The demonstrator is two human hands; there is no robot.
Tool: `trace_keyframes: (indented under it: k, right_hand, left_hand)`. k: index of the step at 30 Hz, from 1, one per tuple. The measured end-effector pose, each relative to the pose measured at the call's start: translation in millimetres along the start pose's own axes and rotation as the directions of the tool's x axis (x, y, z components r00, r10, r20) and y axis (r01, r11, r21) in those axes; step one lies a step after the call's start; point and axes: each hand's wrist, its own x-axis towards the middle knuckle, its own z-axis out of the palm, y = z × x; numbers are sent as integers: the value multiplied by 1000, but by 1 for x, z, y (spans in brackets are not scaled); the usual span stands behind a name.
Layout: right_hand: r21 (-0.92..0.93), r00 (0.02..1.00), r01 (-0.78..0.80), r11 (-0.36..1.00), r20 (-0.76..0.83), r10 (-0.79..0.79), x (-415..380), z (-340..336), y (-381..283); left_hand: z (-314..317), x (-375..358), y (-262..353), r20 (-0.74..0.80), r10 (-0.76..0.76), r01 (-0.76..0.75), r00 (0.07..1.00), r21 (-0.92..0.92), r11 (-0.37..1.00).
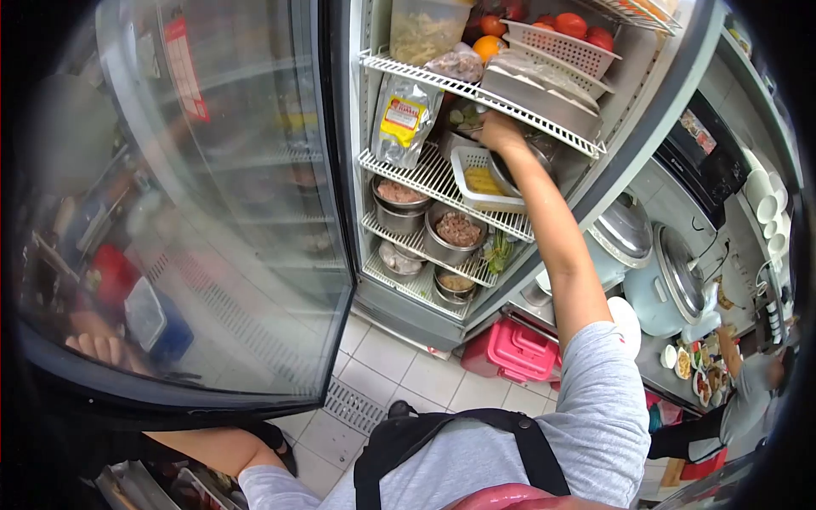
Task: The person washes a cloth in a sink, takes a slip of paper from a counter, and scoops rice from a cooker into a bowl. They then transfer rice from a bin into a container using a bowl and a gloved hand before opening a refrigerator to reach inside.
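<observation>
A tall fridge stands open, and my right hand (500,134) reaches onto its second shelf, under a metal tray (544,98). Its fingers are largely hidden among containers there. Beside it are a steel bowl (503,174) and a white basket (476,200) with yellow food. A silver pouch with a yellow label (403,119) stands on the left of that shelf. My left arm extends to the glass door (246,255); fingers of my left hand (100,348) show through the glass near its lower edge, and what they touch is unclear.
Lower shelves hold steel pots of meat (457,229). Tomatoes fill a white basket (565,42) above. A pink box (512,348) sits on the tiled floor (416,374). Two large cookers (671,280) stand to the right, and another person (752,391) is by the counter dishes.
</observation>
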Motion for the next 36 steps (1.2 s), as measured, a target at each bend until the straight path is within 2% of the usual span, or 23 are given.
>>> trace_keyframes:
  k: [2, 5, 6, 7, 8, 9, 10, 11, 14, 16, 18, 19, 20, 21, 22, 23, 26, 28, 30, 31, 32, 34, 36]
  right_hand:
    - [-297, 938, 87, 951, -297, -179, -37, -3, -29]
    - [260, 918, 396, 881, -95, -385, -126, -44, -75]
    - [439, 945, 291, 850, 3, -326, -180, -63, -96]
    - [621, 793, 458, 636, 39, -608, -208, -63, -97]
    - [743, 631, 400, 537, 202, -749, -245, -88, -108]
    - [861, 373, 412, 299, 140, -917, -268, -70, -110]
    - [933, 206, 317, 172, 110, -972, -295, -67, -117]
    - [957, 137, 254, 144, 111, -984, -317, -72, -126]
    - [950, 300, 282, 134, 46, -953, -364, -65, -136]
    - [961, 348, 245, 125, 33, -937, -381, -68, -130]
    - [971, 311, 150, 184, 130, -941, -399, -66, -113]
    - [982, 437, 50, 182, 142, -888, -407, -64, -106]
    - [985, 540, -50, 167, 167, -825, -414, -62, -99]
    - [972, 577, -89, 217, 228, -785, -418, -59, -90]
    - [958, 642, -170, 229, 284, -712, -424, -45, -79]
    - [953, 701, -206, 220, 301, -647, -421, -45, -72]
    - [952, 849, -257, 163, 304, -433, -420, -42, -48]
    - [972, 908, -183, 146, 224, -354, -410, -24, -28]
    - [951, 918, -255, 173, 294, -267, -395, -17, -9]
    - [947, 933, -267, 178, 300, -200, -379, -13, -3]
    - [937, 938, -282, 207, 314, -147, -368, -9, 8]
    - [934, 953, -289, 211, 302, -31, -348, 3, 27]
    - [923, 956, -290, 253, 293, 29, -328, 12, 44]
  left_hand:
    - [27, 14, -19, -42, 108, -112, 993, -89, 990]
    - [72, 17, -41, -150, 221, -224, 964, 2, 975]
    - [87, 17, -49, -186, 253, -251, 949, 35, 967]
    - [104, 18, -56, -221, 282, -273, 933, 73, 959]
    - [122, 19, -65, -256, 319, -299, 912, 115, 947]
    - [140, 19, -72, -295, 354, -319, 888, 161, 934]
    - [160, 19, -83, -343, 384, -326, 857, 216, 920]
    - [182, 19, -94, -386, 413, -323, 824, 278, 905]
    - [246, 29, -136, -472, 474, -281, 744, 423, 861]
    - [287, 45, -169, -471, 466, -264, 749, 433, 862]
    - [321, 61, -196, -470, 396, -303, 789, 264, 916]
    - [336, 70, -209, -470, 358, -332, 807, 140, 933]
    - [355, 89, -211, -368, 408, -292, 836, 332, 897]
    - [365, 100, -215, -339, 313, -201, 887, 325, 924]
    - [356, 108, -240, -191, 358, -193, 914, 570, 798]
    - [372, 119, -247, -277, 295, -131, 915, 488, 863]
    - [391, 139, -279, -174, 352, -181, 920, 607, 774]
    - [404, 147, -300, -145, 436, -261, 888, 622, 738]
    - [410, 152, -321, -134, 333, -182, 933, 621, 762]
    - [406, 157, -321, -151, 161, -36, 975, 609, 792]
    - [405, 153, -325, -168, 166, -27, 972, 621, 784]
    - [392, 137, -341, -90, 169, -19, 981, 834, 551]
    - [371, 107, -342, -170, 104, 104, 980, 882, 460]
